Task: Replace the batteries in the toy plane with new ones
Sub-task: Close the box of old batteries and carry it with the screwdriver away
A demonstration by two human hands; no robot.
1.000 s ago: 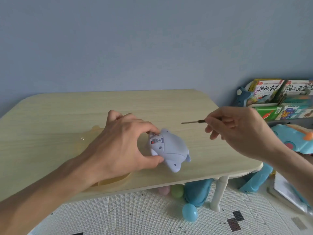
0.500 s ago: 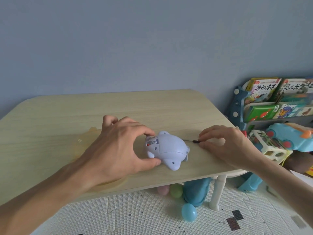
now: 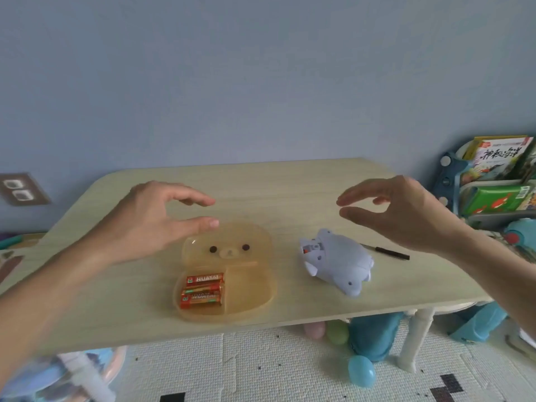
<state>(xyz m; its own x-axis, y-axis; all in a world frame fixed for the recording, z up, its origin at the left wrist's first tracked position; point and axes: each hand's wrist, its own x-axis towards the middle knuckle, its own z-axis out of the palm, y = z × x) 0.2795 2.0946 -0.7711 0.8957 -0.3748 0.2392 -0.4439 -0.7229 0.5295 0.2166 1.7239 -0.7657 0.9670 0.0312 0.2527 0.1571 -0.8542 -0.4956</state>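
The lilac toy plane [image 3: 338, 264] lies belly-up on the pale wooden table [image 3: 261, 184], its battery cover at the upper left end. A thin black screwdriver [image 3: 390, 253] rests on the table just right of it. To the left stands an open orange bear-face box [image 3: 232, 250] with three red batteries [image 3: 203, 290] in its left compartment. My left hand [image 3: 153, 219] hovers above the box's upper left, fingers apart and empty. My right hand [image 3: 397, 213] hovers above and right of the plane, also empty with fingers apart.
A blue rack of children's books [image 3: 499, 181] and toys stands at the right beside the table. Coloured plastic balls [image 3: 361, 371] lie on the foam floor mat under the table's front edge. A wall socket [image 3: 17, 190] is at the left.
My right hand laid the screwdriver on the table and lifted away. My left hand let go of the plane and moved up and left, uncovering the orange box with batteries.
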